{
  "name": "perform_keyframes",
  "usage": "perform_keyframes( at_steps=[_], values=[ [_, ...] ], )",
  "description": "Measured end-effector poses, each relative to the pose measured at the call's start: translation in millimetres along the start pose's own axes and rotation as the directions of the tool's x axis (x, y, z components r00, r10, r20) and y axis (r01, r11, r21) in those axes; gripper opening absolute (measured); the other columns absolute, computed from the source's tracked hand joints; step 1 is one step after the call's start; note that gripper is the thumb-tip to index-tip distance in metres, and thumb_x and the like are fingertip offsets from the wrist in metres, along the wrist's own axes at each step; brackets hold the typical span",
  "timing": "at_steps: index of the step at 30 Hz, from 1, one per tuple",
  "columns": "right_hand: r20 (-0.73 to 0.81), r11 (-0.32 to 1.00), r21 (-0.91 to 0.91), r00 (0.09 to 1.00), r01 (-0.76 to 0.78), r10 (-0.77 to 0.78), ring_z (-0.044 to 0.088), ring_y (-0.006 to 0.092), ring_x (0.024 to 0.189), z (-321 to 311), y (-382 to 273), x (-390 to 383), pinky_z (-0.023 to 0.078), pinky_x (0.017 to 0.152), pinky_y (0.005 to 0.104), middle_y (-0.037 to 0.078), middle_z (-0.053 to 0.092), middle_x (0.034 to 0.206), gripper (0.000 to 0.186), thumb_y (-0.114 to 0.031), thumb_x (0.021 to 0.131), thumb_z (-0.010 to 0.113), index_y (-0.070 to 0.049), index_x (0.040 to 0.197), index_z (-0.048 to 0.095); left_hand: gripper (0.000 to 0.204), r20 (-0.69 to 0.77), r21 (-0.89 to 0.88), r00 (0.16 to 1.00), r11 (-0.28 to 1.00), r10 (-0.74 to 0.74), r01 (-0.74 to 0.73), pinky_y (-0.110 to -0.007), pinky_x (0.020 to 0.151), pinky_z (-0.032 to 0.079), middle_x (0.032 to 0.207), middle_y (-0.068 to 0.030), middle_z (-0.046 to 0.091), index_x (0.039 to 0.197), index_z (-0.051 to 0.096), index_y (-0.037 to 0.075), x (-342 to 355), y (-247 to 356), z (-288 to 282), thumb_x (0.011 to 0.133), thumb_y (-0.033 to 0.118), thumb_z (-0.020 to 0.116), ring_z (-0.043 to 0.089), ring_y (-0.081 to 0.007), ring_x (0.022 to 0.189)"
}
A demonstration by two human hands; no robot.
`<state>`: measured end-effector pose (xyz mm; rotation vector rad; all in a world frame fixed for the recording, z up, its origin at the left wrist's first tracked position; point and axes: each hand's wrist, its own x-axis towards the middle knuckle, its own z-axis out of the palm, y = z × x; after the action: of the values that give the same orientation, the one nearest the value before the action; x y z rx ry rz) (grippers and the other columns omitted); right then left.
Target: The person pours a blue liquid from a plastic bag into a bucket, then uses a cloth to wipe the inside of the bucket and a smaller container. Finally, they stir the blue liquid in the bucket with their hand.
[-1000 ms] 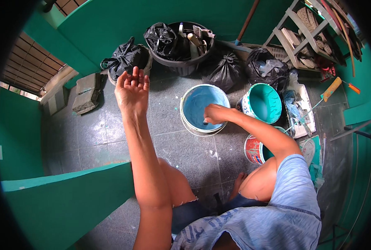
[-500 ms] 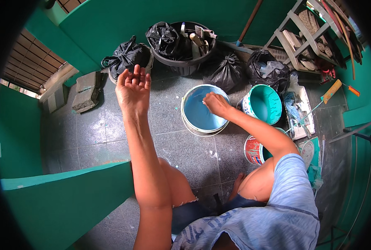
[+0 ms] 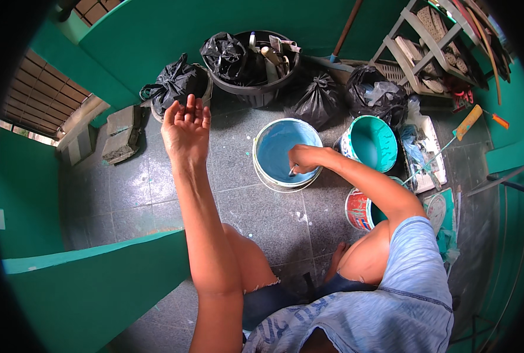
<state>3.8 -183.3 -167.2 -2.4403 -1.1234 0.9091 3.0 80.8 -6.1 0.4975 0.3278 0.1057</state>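
Observation:
A white bucket stands on the floor in front of me, holding light blue paint. Over its right side my right hand is closed on a thin stick-like thing that points down toward the paint; most of it is hidden by the fingers. My left hand is raised to the left of the bucket, palm up, fingers spread and slightly curled, holding nothing.
Right of the bucket stand a green-smeared paint bucket and a red-labelled bucket. A paint roller leans there. Behind are black bags, a black tub and a shelf. A low green wall is near left.
My right hand has moved toward me within the bucket, from its middle to its near right side, and turned downward. My left hand has stayed nearly still.

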Motion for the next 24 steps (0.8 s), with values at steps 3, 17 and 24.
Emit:
perform_keyframes(
  at_steps=[3,17,24],
  values=[
    [0.06,0.979,-0.202,0.998,0.029,-0.018,0.058,0.0301,0.058,-18.9,-31.4,-6.5,0.043,0.055,0.0377,0.015,0.059,0.061,0.01,-0.005,0.069,0.056,0.001,0.062,0.059,0.016,-0.029,0.0,1.0,1.0,0.001,-0.001,-0.035,0.084,0.043,0.096,-0.0091,0.055,0.083,0.045,0.007,-1.1,2.9,-2.1,0.082,0.019,0.055,0.051,-0.0221,0.097],
    [-0.567,0.976,-0.143,0.795,0.162,-0.215,0.058,0.0334,0.072,10.0,-21.4,27.2,0.046,0.064,0.0392,0.017,0.059,0.072,0.005,-0.004,0.067,0.062,-0.001,0.067,0.057,0.016,0.007,0.005,1.0,1.0,0.002,-0.002,-0.035,0.084,0.043,0.096,-0.0091,0.056,0.085,0.045,0.007,-0.1,-0.1,-1.0,0.081,0.019,0.055,0.051,-0.0221,0.096],
    [-0.623,0.966,-0.219,0.781,-0.136,-0.032,0.057,0.0342,0.076,-2.7,5.4,16.7,0.047,0.064,0.0419,0.018,0.058,0.073,0.003,-0.002,0.067,0.055,-0.002,0.066,0.058,0.016,0.017,0.001,1.0,1.0,-0.01,0.01,-0.035,0.084,0.043,0.096,-0.0091,0.056,0.084,0.045,0.007,-1.2,1.5,-1.9,0.081,0.019,0.055,0.051,-0.0221,0.096]
  ],
)
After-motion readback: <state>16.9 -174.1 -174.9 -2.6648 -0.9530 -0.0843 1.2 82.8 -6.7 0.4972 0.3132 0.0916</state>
